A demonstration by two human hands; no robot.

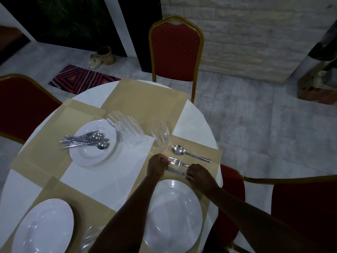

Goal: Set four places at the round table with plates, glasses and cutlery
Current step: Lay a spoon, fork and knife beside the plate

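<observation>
On the gold placemat [209,152] at the right place lie a spoon [182,151], a fork [177,162] and a knife [176,171], side by side beyond a white plate [173,212]. My left hand [157,165] is curled over the knife's blade tip, fingertips by the fork's tines. My right hand [197,173] pinches the knife's handle end, one finger on the fork's handle. A glass [160,133] stands upright behind the spoon. Two more glasses [127,126] stand by a plate stack [93,143] that carries several pieces of cutlery [85,141].
Another plate [43,227] sits at the near left place, with something glassy and blurred [87,236] beside it. The round table [195,121] has a white cloth and gold placemats. Red chairs stand at the far side [176,52], left [23,103] and right [300,207].
</observation>
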